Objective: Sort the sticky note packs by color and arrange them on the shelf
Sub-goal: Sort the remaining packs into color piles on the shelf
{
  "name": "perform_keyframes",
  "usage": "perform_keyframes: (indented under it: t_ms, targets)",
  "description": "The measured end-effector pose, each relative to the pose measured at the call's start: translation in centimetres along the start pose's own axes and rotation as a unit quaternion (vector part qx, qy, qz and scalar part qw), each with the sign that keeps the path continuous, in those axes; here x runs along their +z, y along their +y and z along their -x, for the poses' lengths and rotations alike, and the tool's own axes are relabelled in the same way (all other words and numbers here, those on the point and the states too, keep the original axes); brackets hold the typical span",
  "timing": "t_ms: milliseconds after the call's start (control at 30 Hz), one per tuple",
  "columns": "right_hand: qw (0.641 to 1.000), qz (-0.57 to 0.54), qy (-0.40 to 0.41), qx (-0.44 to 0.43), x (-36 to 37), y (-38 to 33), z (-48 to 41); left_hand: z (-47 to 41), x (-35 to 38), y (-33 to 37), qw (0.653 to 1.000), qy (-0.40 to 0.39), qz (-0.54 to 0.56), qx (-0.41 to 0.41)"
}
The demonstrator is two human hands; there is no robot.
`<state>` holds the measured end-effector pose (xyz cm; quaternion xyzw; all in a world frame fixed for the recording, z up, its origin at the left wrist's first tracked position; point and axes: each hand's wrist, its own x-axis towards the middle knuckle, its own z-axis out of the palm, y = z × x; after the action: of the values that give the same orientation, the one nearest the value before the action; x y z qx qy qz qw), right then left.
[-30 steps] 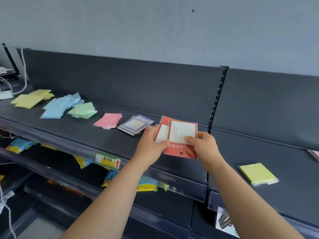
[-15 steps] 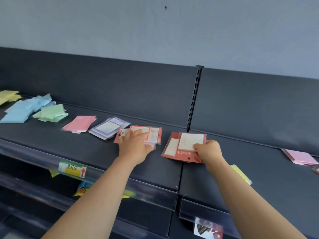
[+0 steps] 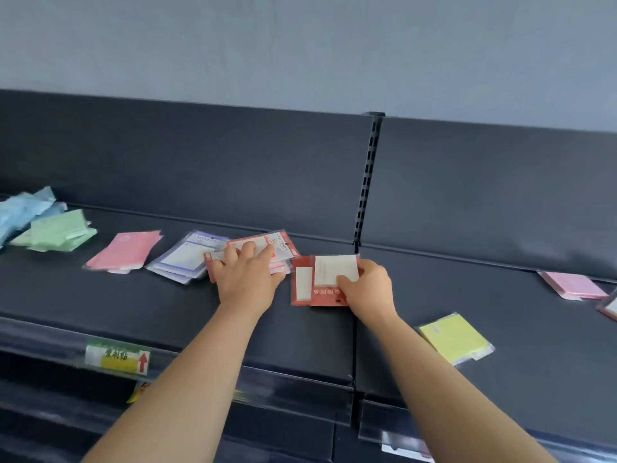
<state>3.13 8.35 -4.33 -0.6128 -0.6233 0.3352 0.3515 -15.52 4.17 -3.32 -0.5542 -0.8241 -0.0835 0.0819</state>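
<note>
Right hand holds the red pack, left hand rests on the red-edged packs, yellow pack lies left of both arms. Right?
No. The head view shows the yellow pack right of both arms. The rest stands: right hand holds the red pack, left hand rests on the red-edged packs.

A shop: dark gondola shelving (image 3: 187,302) with a price label (image 3: 116,358) in its lower-left front rail, stocked with packaged sticky notes (image 3: 125,250).
</note>
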Motion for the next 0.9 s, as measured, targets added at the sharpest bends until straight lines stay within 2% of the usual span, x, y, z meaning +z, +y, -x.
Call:
perform_keyframes:
  t_ms: [200, 333, 467, 667, 900]
  targets:
    - [0.993, 0.106, -0.017, -0.048, -0.1, -1.0, 2.0, 1.0, -0.7, -0.4, 0.998, 0.031, 0.05, 0.032]
    - [0.983, 0.157, 0.004, -0.093, -2.0, -1.9, 3.6, 2.4, -2.7, 1.2, 0.987, 0.08, 0.107, 0.092]
    - [0.968, 0.215, 0.049, -0.12, -5.3, -1.5, 5.2, 4.6, -4.1, 4.2, 0.965, 0.089, 0.181, 0.17]
    - [0.953, 0.262, 0.124, -0.089, -11.7, 1.6, 7.4, 7.6, -4.9, 10.3, 0.925, 0.039, 0.307, 0.222]
    - [0.943, 0.282, 0.174, -0.03, -19.3, 6.0, 9.0, 10.2, -5.3, 18.5, 0.901, -0.007, 0.33, 0.283]
